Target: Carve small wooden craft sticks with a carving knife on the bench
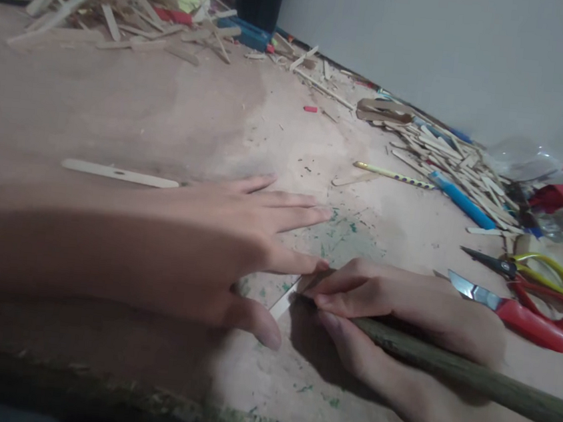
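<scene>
My left hand (239, 233) lies flat across the table with its fingers spread. Its index fingertip and thumb rest at the two ends of a small pale wooden strip (283, 301). Pinched in my right hand (377, 298) is a long dark greenish rod-shaped tool (461, 369). The tool's near end meets the strip, but its tip is hidden by my fingers and shadow. Behind my left wrist lies a craft stick (119, 174) with a small dark mark at its middle.
Red-handled scissors (526, 317) and yellow-handled scissors (531, 269) lie at right. Behind them are a blue marker-like stick (463, 200), a patterned yellow pencil (393, 175) and a pile of craft sticks (449, 151). More sticks (116, 6) are heaped at back left. The worn table edge (239, 421) runs along the front.
</scene>
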{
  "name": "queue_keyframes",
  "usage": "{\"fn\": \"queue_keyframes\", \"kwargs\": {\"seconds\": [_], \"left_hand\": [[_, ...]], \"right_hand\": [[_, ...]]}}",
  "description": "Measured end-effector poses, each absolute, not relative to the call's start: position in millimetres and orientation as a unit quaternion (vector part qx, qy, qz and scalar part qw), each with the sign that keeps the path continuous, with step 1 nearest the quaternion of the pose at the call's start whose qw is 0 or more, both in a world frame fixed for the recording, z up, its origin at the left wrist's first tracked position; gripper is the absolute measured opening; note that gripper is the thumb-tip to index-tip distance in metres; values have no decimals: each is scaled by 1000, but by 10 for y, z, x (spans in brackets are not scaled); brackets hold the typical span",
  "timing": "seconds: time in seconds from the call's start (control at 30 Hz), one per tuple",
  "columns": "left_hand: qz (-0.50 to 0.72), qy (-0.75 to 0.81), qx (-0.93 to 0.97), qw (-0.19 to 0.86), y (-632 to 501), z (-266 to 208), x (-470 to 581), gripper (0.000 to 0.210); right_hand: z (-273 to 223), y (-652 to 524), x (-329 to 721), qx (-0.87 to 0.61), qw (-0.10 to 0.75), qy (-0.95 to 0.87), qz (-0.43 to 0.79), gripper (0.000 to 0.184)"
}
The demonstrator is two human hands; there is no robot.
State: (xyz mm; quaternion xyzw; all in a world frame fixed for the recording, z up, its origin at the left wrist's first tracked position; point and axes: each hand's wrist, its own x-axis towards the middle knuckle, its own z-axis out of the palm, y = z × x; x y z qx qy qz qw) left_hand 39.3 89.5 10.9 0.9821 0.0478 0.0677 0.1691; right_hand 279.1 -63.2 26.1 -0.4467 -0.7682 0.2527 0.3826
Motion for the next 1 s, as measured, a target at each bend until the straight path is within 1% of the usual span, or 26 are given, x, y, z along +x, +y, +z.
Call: {"fn": "queue_keyframes", "kwargs": {"seconds": [0.1, 0.2, 0.37, 0.4, 0.5, 0.53, 0.57, 0.63, 0.8, 0.87, 0.97, 1.0], "left_hand": [[61, 52, 983, 164, 883, 146, 387, 67], [55, 28, 986, 156, 911, 128, 396, 73], [75, 25, 981, 177, 955, 75, 396, 74], [77, 25, 981, 179, 954, 75, 394, 74], [70, 34, 981, 180, 926, 103, 396, 73], [66, 42, 980, 182, 911, 116, 398, 73], [63, 48, 979, 187, 896, 129, 400, 74], [62, 59, 977, 193, 870, 146, 403, 75], [69, 67, 977, 192, 920, 107, 424, 72], [58, 55, 977, 196, 980, 77, 450, 78], [35, 52, 978, 198, 1032, 76, 493, 95], [30, 56, 978, 198, 1029, 93, 502, 97]], "right_hand": [[252, -637, 2792, -449, 376, -773, 244, 25], [268, -616, 2812, -446, 368, -779, 243, 27], [273, -607, 2787, -429, 339, -796, 261, 27], [260, -621, 2768, -428, 342, -795, 261, 27], [232, -675, 2723, -457, 414, -752, 233, 26], [237, -689, 2718, -457, 410, -755, 227, 26], [249, -698, 2719, -452, 374, -776, 231, 25], [285, -703, 2727, -444, 342, -792, 240, 24], [292, -706, 2732, -449, 365, -779, 242, 25], [271, -710, 2734, -447, 366, -783, 231, 23], [262, -706, 2746, -441, 357, -794, 218, 22], [266, -702, 2748, -440, 356, -795, 216, 23]]}}
